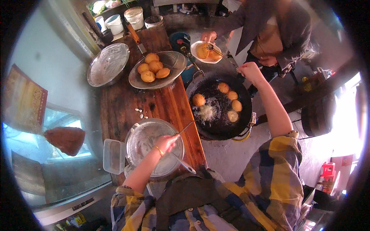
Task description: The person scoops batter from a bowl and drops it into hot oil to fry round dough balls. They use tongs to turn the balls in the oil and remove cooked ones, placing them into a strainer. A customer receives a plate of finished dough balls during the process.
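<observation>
My left hand [166, 143], with a bracelet at the wrist, grips a thin metal tool [186, 127] over a large metal basin [134, 150] holding pale residue and a spoon-like utensil [185, 164]. In my right hand [251, 72] are long metal tongs or a ladle [225, 57]; its far end touches fried cakes [202, 51] in a white bowl [208, 60] that another person holds. Several round cakes [198, 100] fry in the black wok [215, 128], where oil bubbles around a pale piece [207, 112]. More fried cakes [155, 66] rest in a mesh strainer [173, 62].
The wooden table [121, 101] bears an empty-looking metal basin [108, 65], a clear plastic container [114, 156] and small white bits [141, 116]. White buckets [134, 17] stand at the back. Across the wok is another person [268, 37]. A glass pane [66, 86] borders the left.
</observation>
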Demonstrator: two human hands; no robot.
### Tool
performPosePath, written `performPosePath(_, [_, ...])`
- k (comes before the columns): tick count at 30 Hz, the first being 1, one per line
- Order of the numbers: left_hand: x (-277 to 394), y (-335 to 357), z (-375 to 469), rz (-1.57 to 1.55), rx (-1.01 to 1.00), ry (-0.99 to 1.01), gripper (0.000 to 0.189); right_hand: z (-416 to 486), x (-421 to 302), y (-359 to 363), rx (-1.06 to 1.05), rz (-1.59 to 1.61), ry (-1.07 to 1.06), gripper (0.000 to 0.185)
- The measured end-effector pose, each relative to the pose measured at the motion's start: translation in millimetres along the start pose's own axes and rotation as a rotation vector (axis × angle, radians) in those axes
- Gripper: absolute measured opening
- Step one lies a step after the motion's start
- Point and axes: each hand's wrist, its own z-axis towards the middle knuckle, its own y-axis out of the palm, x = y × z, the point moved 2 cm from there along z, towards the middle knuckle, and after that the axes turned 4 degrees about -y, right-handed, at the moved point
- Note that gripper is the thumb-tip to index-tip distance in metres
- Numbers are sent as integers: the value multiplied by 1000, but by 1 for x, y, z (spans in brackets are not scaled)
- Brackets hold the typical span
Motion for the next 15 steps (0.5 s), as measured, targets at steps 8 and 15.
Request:
performPosePath(8, [-1, 1, -7, 15, 45, 24, 25, -27, -61, -14, 182, -377, -144, 30])
performPosePath(15, [-3, 1, -6, 28, 49, 36, 27, -17, -96, 70, -200, 159, -27, 34])
